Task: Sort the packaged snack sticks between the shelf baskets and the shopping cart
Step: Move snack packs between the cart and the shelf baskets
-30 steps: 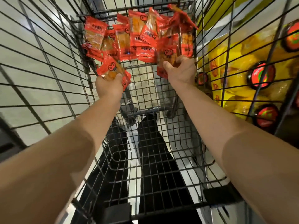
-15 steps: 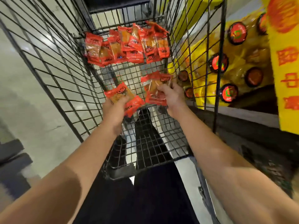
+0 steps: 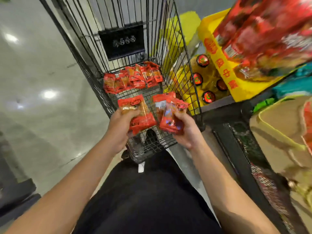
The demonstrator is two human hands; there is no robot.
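From the head view, both my forearms reach forward over the shopping cart [image 3: 94,68]. My left hand [image 3: 119,130] grips one red snack pack [image 3: 137,114], thumb on top; my right hand [image 3: 187,130] clutches a small bunch of packs [image 3: 168,114] (how many, I cannot tell). More packs [image 3: 133,79] lie heaped at the cart's far end. The shelf goods [image 3: 263,36] at right are blurred and cut off.

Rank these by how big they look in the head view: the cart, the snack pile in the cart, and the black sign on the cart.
1. Cart, largest by far.
2. Black sign and snack pile: they look about alike, and the sign sits farther away, so no ranking between them.
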